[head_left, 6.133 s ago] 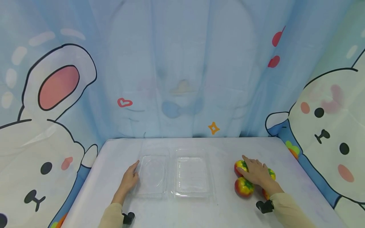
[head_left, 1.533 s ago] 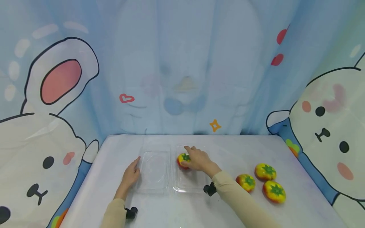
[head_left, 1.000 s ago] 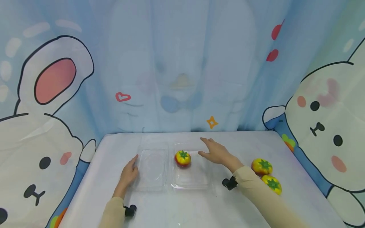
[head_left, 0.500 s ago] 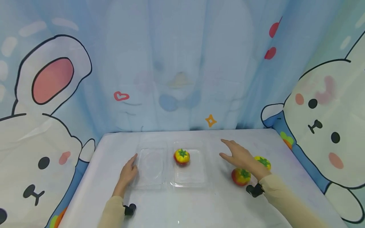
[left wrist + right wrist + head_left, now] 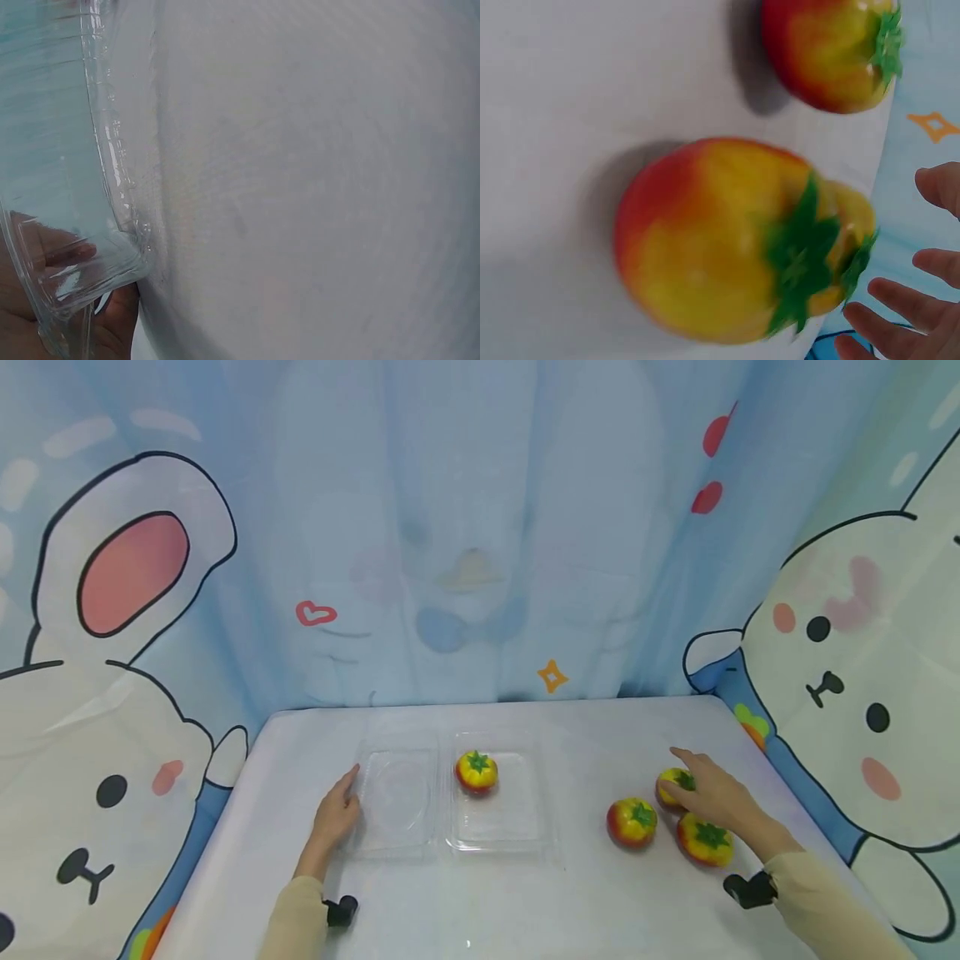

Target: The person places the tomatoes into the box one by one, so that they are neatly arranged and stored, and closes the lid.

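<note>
Right hand [image 5: 716,795] has moved from the clear plastic clamshell container [image 5: 450,802] to the 3 loose tomatoes at the table's right.
Its fingers are spread and straight, lying over the far red-yellow toy tomato [image 5: 670,783]; 2 more red-yellow toy tomatoes [image 5: 632,822] [image 5: 705,842] sit just beside it. 1 red-yellow toy tomato with a green calyx [image 5: 476,772] rests in the far left corner of the container's right half. Left hand [image 5: 337,817] rests with relaxed fingers on the container's left edge, on the white table [image 5: 480,902].
</note>
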{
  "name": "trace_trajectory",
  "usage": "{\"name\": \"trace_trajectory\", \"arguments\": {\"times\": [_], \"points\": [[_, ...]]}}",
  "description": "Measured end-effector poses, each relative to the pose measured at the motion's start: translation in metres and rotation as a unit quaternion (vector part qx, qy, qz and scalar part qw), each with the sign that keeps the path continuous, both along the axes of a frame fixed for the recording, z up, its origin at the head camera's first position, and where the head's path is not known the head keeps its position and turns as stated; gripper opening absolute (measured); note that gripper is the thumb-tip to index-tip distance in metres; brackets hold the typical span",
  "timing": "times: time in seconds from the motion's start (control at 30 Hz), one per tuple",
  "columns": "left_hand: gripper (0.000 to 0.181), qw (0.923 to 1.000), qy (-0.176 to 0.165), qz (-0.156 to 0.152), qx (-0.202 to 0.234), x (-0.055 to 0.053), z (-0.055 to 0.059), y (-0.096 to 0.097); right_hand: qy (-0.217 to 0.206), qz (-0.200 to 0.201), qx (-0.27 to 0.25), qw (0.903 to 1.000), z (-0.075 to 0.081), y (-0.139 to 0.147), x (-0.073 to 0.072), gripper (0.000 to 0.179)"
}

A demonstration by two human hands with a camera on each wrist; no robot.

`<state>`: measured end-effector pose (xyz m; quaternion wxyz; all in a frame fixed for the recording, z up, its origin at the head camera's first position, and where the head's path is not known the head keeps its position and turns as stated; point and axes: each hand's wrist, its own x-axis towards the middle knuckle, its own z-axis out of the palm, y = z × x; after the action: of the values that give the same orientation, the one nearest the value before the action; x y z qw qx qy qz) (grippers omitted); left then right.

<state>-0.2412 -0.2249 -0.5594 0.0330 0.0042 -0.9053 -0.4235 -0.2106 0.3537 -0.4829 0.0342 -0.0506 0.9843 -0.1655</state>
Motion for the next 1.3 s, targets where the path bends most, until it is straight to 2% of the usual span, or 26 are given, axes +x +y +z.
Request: {"name": "trace_trajectory", "arguments": {"times": [0.17, 0.4, 0.87, 1.3], "points": [[0.056, 1.0000, 0.004, -0.003, 0.000, 0.003, -0.001, -0.001, -0.001, -0.006, 0.015, 0.9999, -0.013, 0.018, 0.007, 0.077], [0.056, 1.0000, 0.007, -0.001, -0.002, 0.001, 0.001, -0.001, -0.001, -0.017, -0.006, 0.9998, -0.026, 0.029, 0.012, 0.076], [0.056, 1.0000, 0.001, 0.007, 0.000, 0.000, -0.002, 0.001, 0.001, -0.034, -0.024, 0.9991, -0.032, 0.036, 0.006, 0.071], [0.058, 0.9999, -0.010, 0.005, 0.002, -0.002, 0.000, 0.000, -0.006, -0.059, -0.045, 0.9972, -0.029, 0.035, 0.002, 0.073]]}}
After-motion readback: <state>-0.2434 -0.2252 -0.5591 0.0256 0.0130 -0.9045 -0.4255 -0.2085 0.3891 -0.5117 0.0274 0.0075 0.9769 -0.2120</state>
